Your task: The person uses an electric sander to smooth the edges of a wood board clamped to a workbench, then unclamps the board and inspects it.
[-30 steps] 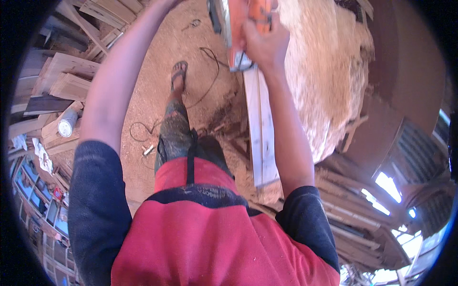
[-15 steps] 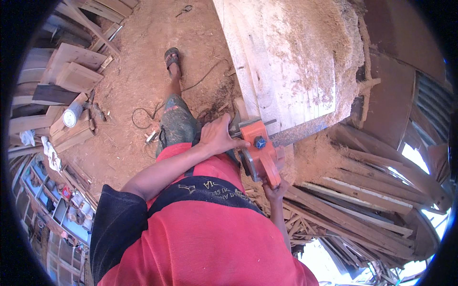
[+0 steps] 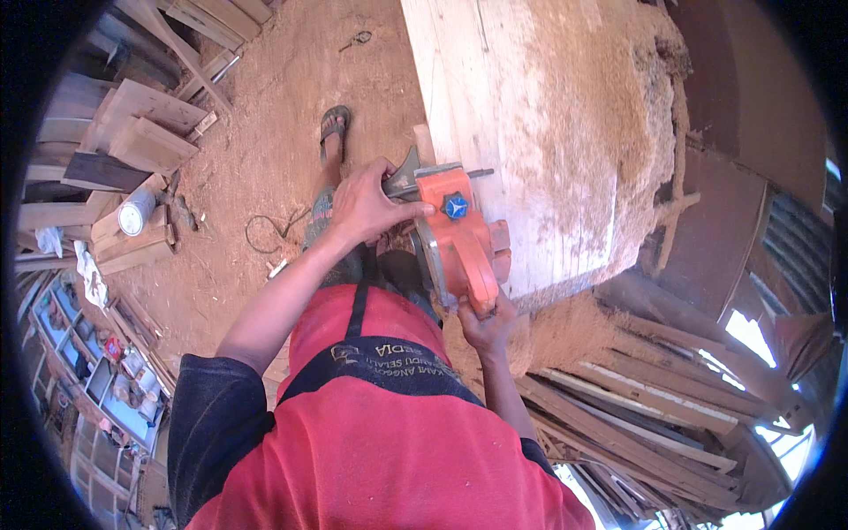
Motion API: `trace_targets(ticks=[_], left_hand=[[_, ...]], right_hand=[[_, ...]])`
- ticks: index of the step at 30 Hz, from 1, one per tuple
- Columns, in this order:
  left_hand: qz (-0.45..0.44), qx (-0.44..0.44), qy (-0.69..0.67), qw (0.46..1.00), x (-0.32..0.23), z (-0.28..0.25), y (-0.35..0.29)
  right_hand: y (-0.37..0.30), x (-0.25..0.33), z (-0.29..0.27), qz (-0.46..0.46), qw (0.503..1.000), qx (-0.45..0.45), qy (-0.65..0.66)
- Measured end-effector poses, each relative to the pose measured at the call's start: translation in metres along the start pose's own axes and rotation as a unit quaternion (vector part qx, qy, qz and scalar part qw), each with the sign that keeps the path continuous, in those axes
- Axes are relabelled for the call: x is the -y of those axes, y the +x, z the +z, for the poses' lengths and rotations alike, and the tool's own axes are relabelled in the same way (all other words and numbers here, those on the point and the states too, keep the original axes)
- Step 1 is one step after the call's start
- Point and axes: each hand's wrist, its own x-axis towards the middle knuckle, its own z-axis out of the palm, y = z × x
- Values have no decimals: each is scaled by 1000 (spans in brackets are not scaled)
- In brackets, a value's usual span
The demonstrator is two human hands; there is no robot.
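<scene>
An orange electric planer (image 3: 466, 261) with a blue front knob rests over the near left edge of a pale wooden board (image 3: 552, 256). At its rear handle my right hand (image 3: 488, 324) is closed around the grip. My left hand (image 3: 369, 205) holds the planer's front left side, its thumb pressed against the orange body and its fingers by the dark metal side guide (image 3: 404, 178). Some of those fingertips are hidden behind the guide. Shavings (image 3: 601, 79) cover much of the board's far and right part.
Long planks (image 3: 627, 397) are stacked at the lower right beside a shavings heap (image 3: 561, 331). Offcuts (image 3: 146, 146) and a white can (image 3: 137, 212) lie at the left, near a shelf tray (image 3: 110, 389) of small items. A dark cord (image 3: 256, 231) loops on the dusty floor.
The planer has moved forward and slightly left, from the board's near end further onto it. Both hands have travelled with it, keeping their hold.
</scene>
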Motion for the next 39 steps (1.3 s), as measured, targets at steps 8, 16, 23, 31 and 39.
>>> trace_targets(ticks=[8,16,23,31,39], left_hand=[[-1,-57,-29,998,9,-113,173],[27,-83,-60,994,7,-255,367],[23,-73,-17,997,5,-358,496],[62,-163,-54,983,11,-405,584],[113,-93,-136,980,20,-291,411]], right_hand=[[189,106,66,-26,998,6,48],[393,212,139,-30,996,12,86],[536,282,193,-159,984,-38,70],[634,323,239,-237,967,-83,37],[443,241,167,-73,992,-15,105]])
